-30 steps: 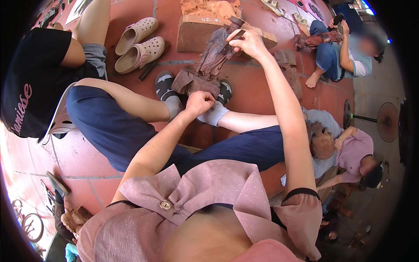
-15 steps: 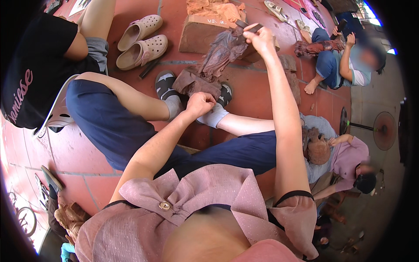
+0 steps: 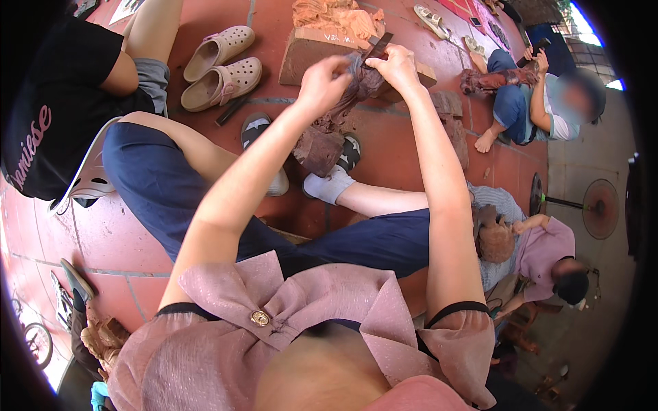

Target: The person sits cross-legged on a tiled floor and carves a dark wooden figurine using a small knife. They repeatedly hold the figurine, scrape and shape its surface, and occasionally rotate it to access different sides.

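Observation:
A dark reddish-brown carved wooden statue [image 3: 336,116] leans between my feet, its blocky base [image 3: 319,152] low and its upper end away from me. My right hand [image 3: 397,68] is closed in a pinch on a dark flat strip [image 3: 379,45], held against the statue's upper end. Beside that end, on its left, is my left hand [image 3: 324,83]. Motion smears its fingers, and whether they grip the carving I cannot tell. A small grey-blue patch [image 3: 354,63] shows between the two hands, too blurred to name.
An orange carving on a wooden block [image 3: 319,58] stands beyond the statue. Beige clogs [image 3: 223,82] and a dark bar [image 3: 232,111] lie to the left, near a seated person in black [image 3: 62,103]. On the right, other people hold carvings, near a standing fan [image 3: 603,205].
My left hand has left the statue's base and moved up to its far end. The right hand has come slightly down and left with the strip. The statue's base has turned and shifted.

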Tool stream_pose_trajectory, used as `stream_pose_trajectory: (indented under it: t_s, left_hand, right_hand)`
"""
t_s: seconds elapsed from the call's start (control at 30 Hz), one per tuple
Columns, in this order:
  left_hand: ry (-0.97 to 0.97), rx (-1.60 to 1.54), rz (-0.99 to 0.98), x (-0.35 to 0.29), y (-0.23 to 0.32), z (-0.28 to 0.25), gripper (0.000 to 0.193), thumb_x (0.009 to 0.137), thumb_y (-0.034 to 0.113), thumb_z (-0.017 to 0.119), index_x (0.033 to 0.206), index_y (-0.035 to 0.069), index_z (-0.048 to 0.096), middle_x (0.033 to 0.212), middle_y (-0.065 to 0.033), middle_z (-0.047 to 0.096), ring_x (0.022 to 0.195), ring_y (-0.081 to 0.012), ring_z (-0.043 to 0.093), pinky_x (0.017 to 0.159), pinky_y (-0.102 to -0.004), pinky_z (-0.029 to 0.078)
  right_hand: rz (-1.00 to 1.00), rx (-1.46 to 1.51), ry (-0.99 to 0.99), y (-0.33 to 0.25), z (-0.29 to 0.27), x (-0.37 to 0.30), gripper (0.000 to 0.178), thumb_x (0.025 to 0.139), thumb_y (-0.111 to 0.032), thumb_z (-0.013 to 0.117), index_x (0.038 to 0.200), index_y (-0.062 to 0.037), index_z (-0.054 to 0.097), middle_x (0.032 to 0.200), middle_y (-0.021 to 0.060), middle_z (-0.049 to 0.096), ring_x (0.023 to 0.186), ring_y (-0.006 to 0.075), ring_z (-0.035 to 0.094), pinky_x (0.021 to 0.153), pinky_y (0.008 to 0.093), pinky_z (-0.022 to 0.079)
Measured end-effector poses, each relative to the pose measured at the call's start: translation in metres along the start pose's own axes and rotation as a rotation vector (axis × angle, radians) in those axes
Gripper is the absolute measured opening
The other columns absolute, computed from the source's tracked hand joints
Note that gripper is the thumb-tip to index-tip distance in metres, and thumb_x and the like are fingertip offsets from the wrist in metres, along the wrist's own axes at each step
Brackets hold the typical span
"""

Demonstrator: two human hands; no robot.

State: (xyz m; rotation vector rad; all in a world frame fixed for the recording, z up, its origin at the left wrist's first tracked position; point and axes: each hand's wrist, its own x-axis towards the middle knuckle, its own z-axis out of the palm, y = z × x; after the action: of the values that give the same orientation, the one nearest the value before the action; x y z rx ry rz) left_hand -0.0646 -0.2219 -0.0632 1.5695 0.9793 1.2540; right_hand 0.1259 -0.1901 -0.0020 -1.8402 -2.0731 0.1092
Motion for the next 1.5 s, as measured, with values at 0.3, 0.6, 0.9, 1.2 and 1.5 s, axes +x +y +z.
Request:
stream_pose_trajectory:
  t_s: [0.3,0.6,0.9,1.2,1.5]
  left_hand:
    - [-0.229,0.289,0.096,0.099,0.052,0.017,0.041,0.08,0.041,0.063,0.09,0.002,0.061,0.081,-0.0161,0.066,0.073,-0.027,0.066,0.069,-0.0372,0.051]
    - [-0.179,0.586,0.436,0.116,0.038,0.033,0.03,0.079,0.028,0.057,0.089,0.0,0.063,0.081,-0.023,0.064,0.08,-0.0379,0.062,0.074,-0.0453,0.049]
    - [-0.234,0.521,0.913,0.128,0.086,-0.015,0.022,0.083,0.021,0.063,0.094,0.002,0.061,0.074,-0.009,0.059,0.07,-0.0219,0.058,0.065,-0.0326,0.048]
    - [-0.727,0.354,-0.036,0.155,0.168,-0.1,0.039,0.088,0.026,0.057,0.121,0.005,0.056,0.109,-0.0056,0.059,0.086,-0.0125,0.06,0.07,-0.0253,0.049]
    - [-0.732,-0.141,0.111,0.146,0.216,0.025,0.024,0.092,0.026,0.054,0.079,0.007,0.059,0.064,0.0033,0.051,0.056,-0.0051,0.044,0.053,-0.0188,0.032]
  right_hand:
    - [-0.061,0.067,0.016,0.0,0.001,0.019,0.027,0.071,-0.016,0.076,0.093,-0.0042,0.066,0.081,0.0162,0.067,0.079,0.0311,0.066,0.072,0.0373,0.052]
    - [-0.03,0.038,-0.011,-0.001,-0.005,0.006,0.024,0.073,-0.024,0.074,0.082,-0.0028,0.067,0.081,0.0171,0.066,0.081,0.0316,0.065,0.07,0.038,0.051]
    - [0.356,0.731,0.221,0.047,-0.027,-0.003,0.021,0.085,-0.011,0.063,0.096,0.0028,0.052,0.08,0.0131,0.066,0.065,0.0155,0.066,0.056,0.0304,0.055]
    - [0.314,0.986,0.096,0.042,-0.082,-0.037,0.024,0.088,-0.014,0.059,0.108,-0.0015,0.056,0.085,0.0109,0.064,0.061,0.017,0.064,0.051,0.0281,0.054]
    - [0.136,0.519,-0.067,-0.051,-0.188,-0.036,0.027,0.086,-0.025,0.063,0.094,0.0012,0.061,0.075,0.0115,0.066,0.065,0.0171,0.067,0.058,0.0291,0.055]
